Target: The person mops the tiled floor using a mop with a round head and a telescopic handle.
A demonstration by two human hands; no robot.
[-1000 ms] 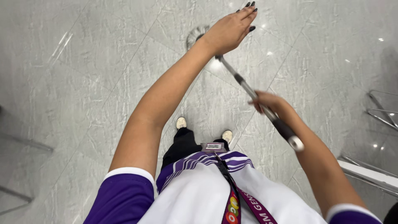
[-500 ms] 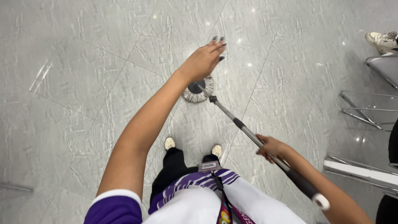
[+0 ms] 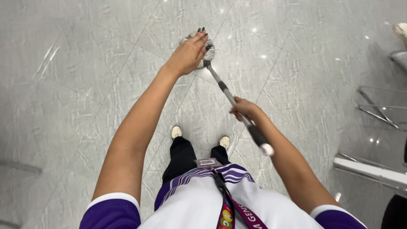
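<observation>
**Mop Handling: Hand and Tool Positions**

The right hand (image 3: 245,109) is wrapped around the mop handle (image 3: 231,98), fingers closed on the metal shaft just above its black grip section. The white end cap of the handle sits close to the right forearm. The handle runs at a slant away from the body down to the mop head (image 3: 208,50), a round grey bundle resting on the floor (image 3: 76,85).

The left hand (image 3: 188,53) is extended forward with the arm straight, fingers held together and relaxed, holding nothing. It hovers in front of the mop head and partly hides it.

The floor is glossy grey marble tile. Both shoes (image 3: 176,132) stand between the arms. Metal frame legs (image 3: 375,108) stand at the right edge.
</observation>
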